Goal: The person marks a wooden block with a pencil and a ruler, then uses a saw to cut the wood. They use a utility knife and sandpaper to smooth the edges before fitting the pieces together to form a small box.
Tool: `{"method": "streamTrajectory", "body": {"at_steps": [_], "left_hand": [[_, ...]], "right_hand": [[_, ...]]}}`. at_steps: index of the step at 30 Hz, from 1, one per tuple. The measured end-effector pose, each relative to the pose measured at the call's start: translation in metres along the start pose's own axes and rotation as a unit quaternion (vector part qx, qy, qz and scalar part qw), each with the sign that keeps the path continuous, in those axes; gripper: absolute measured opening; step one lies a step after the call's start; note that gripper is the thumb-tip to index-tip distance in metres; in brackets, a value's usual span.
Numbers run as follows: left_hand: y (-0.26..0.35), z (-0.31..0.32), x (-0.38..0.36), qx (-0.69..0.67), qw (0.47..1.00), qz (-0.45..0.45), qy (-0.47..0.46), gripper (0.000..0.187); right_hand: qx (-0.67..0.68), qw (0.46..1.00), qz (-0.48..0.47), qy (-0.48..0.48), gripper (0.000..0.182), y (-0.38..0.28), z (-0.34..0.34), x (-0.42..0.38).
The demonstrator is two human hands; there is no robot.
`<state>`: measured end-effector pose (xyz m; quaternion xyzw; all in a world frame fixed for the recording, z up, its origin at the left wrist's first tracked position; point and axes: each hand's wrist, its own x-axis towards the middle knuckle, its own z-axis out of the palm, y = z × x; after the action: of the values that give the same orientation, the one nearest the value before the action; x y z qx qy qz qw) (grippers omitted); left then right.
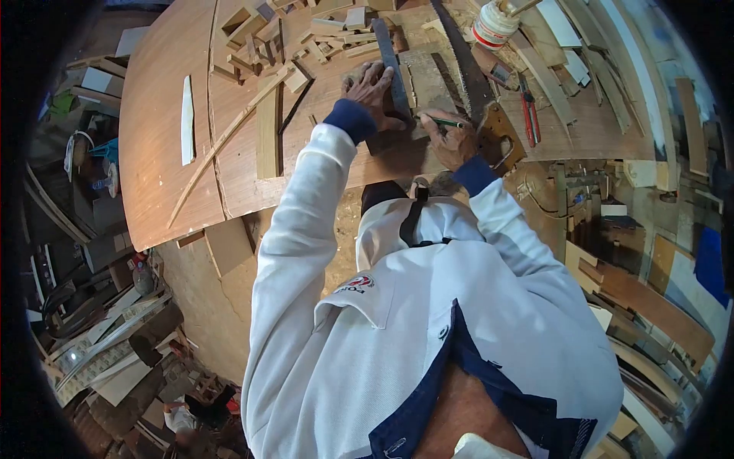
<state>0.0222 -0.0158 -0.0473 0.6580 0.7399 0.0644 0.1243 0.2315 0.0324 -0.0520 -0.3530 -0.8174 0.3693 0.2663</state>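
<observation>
My left hand (371,96) presses down beside a flat grey metal straightedge (391,65), its fingers bent and its thumb against the near end. The straightedge lies along a wooden board (424,76) on the table; part of its near end is hidden under the hand. In my right hand (451,141) is a dark green pencil (443,121), pinched between the fingers just right of the straightedge, its tip pointing left toward the board. Close to the right hand lies a handsaw (468,65), with its wooden handle (501,138) near the table's front edge.
Red-handled pliers (529,115) lie right of the saw. A white tub (495,27) with a stick in it stands behind. Several wood offcuts (256,46), a long thin strip (229,138) and a short plank (268,138) lie left. Boards (650,306) are stacked around the floor.
</observation>
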Motion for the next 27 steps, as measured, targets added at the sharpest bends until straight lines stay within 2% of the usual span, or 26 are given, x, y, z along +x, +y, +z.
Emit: {"method": "streamTrajectory", "body": {"at_steps": [4,5,6,8,9,13,18,20,21,22,23,24,26,27], "left_hand": [[0.015,-0.001,-0.028,0.011,0.997,-0.02,0.075,0.097],[0.021,0.0,-0.037,0.042,0.991,-0.011,0.129,0.071],[0.021,0.002,-0.04,0.042,0.991,-0.01,0.128,0.071],[0.018,0.014,-0.047,0.076,0.994,0.014,0.078,0.05],[0.017,0.019,-0.046,0.102,0.986,0.039,0.129,0.039],[0.014,0.024,-0.049,0.092,0.98,0.053,0.17,0.04],[-0.005,0.018,-0.077,0.069,0.982,0.007,0.173,0.042],[-0.016,0.018,-0.091,0.068,0.982,0.01,0.179,0.041],[-0.02,0.019,-0.098,0.079,0.977,0.007,0.199,0.041],[-0.025,0.019,-0.105,0.092,0.971,0.003,0.219,0.041],[-0.031,0.02,-0.112,0.077,0.98,-0.009,0.181,0.039],[-0.033,0.021,-0.116,0.078,0.98,-0.012,0.181,0.039],[-0.04,0.027,-0.124,0.069,0.985,-0.026,0.158,0.039],[-0.046,0.035,-0.126,0.081,0.982,-0.02,0.171,0.038]], "right_hand": [[0.08,0.995,0.051,0.023,0.031,0.008,-0.004,-0.001],[0.093,0.992,0.075,0.029,0.032,0.01,-0.005,-0.001],[0.093,0.992,0.075,0.03,0.032,0.013,-0.004,-0.001],[0.149,0.98,0.121,0.051,0.034,0.02,-0.001,-0.003],[0.149,0.98,0.12,0.051,0.034,0.017,-0.002,-0.002],[0.115,0.985,0.122,0.032,0.035,0.018,-0.006,0.0],[0.065,0.991,0.11,0.026,0.038,0.016,-0.011,0.001],[0.01,0.999,0.026,0.034,0.046,0.01,-0.006,0.002],[0.01,0.999,0.026,0.034,0.046,0.003,-0.006,0.005],[-0.007,0.999,0.031,-0.016,0.047,-0.007,-0.007,0.008],[-0.023,0.997,0.035,-0.067,0.048,-0.015,-0.003,0.011],[-0.022,0.997,0.033,-0.069,0.048,-0.017,0.004,0.015],[-0.072,0.982,0.019,-0.175,0.049,-0.022,0.025,0.028],[-0.06,0.967,0.071,-0.237,0.05,-0.047,0.024,0.037]]}}
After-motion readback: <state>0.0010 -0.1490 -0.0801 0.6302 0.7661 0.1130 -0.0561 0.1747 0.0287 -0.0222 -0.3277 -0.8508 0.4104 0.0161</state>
